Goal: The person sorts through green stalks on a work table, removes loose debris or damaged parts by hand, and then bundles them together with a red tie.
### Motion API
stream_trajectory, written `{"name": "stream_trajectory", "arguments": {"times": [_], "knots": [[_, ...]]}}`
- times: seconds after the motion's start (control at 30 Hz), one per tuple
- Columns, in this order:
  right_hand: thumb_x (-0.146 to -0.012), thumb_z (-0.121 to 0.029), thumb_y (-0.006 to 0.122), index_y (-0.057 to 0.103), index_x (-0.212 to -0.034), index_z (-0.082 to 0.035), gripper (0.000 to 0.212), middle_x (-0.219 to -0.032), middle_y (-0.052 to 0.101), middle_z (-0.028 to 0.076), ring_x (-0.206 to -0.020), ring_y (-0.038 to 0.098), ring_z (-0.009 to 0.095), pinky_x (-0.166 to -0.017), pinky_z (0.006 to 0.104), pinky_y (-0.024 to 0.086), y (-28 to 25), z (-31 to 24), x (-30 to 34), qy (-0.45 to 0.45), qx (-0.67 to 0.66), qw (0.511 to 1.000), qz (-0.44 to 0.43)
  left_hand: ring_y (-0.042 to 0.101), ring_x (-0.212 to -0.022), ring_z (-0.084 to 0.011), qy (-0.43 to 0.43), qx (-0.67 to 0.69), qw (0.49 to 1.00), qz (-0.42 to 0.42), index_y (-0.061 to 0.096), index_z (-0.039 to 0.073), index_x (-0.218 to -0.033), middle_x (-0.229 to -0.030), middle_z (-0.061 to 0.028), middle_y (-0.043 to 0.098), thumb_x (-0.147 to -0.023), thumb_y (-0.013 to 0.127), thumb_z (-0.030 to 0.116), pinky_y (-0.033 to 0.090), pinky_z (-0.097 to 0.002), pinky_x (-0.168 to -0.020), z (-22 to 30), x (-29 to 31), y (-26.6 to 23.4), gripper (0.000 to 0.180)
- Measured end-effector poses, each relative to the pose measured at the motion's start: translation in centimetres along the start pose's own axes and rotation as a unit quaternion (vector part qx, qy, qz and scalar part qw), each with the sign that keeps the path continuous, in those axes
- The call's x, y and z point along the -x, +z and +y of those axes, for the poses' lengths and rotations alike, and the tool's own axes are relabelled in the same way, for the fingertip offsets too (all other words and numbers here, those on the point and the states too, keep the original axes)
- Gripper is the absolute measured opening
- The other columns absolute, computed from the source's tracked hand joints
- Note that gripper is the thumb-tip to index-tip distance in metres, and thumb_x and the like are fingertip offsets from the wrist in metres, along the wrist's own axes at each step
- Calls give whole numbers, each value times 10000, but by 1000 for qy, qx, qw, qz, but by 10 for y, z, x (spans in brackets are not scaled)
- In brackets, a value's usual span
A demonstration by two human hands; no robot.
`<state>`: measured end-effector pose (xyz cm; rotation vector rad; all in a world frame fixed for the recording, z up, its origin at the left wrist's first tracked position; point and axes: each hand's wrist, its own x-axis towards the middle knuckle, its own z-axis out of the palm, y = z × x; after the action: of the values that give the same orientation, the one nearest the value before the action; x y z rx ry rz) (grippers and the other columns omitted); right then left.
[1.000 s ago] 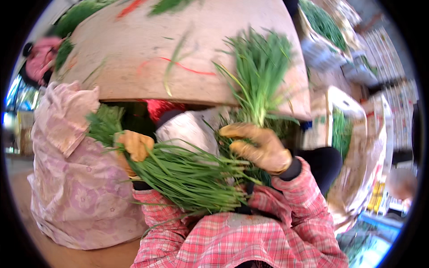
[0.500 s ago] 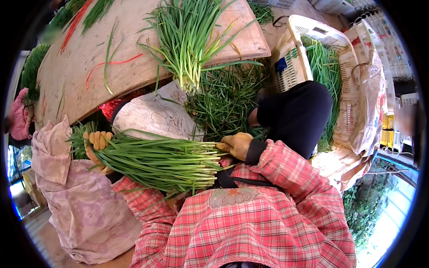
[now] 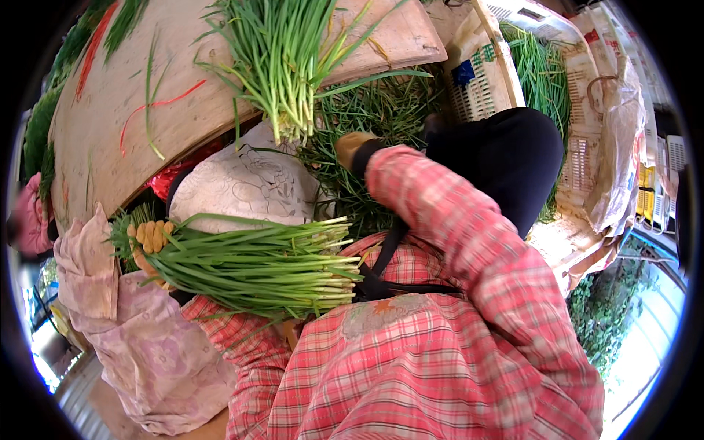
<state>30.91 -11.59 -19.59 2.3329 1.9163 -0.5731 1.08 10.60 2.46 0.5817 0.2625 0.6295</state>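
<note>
A thick bunch of garlic chives (image 3: 257, 260) lies across my lap, its pale cut ends to the right and its leaf tips to the left. My left hand (image 3: 152, 238), in a tan glove, is wrapped round the leafy end. My right hand (image 3: 353, 150), gloved too, is held farther out, above the loose green trimmings (image 3: 378, 110), apart from the bunch in my lap. Its fingers are mostly hidden and a bit smeared. Just left of it, another pile of chives (image 3: 282, 73) rests on the wooden board with its pale ends over the near edge.
The wooden board (image 3: 95, 132) carries a red strip (image 3: 163, 106) and a few loose leaves. At the right stands a white plastic crate (image 3: 480, 95), with more greens (image 3: 539, 73) beside it. My bent knee (image 3: 506, 158) lies between my right arm and these.
My right hand has let go of the bunch's cut ends and moved forward, toward the pile on the board. My left hand keeps its hold. The view has shifted slightly.
</note>
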Motion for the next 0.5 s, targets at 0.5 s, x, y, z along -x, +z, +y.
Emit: {"name": "stream_trajectory", "arguments": {"times": [0.5], "knots": [[-718,-170,632,512,-1193,-116,493,-1169,531,148,-1050,549,309,-837,408,467,92,56,-5,627,-451,628,101,316,-443,-63,-50,-33,998,-10,341,177,-571,-489,57,348,-959,326,273,287,-258,-577,13,0,1,400]]}}
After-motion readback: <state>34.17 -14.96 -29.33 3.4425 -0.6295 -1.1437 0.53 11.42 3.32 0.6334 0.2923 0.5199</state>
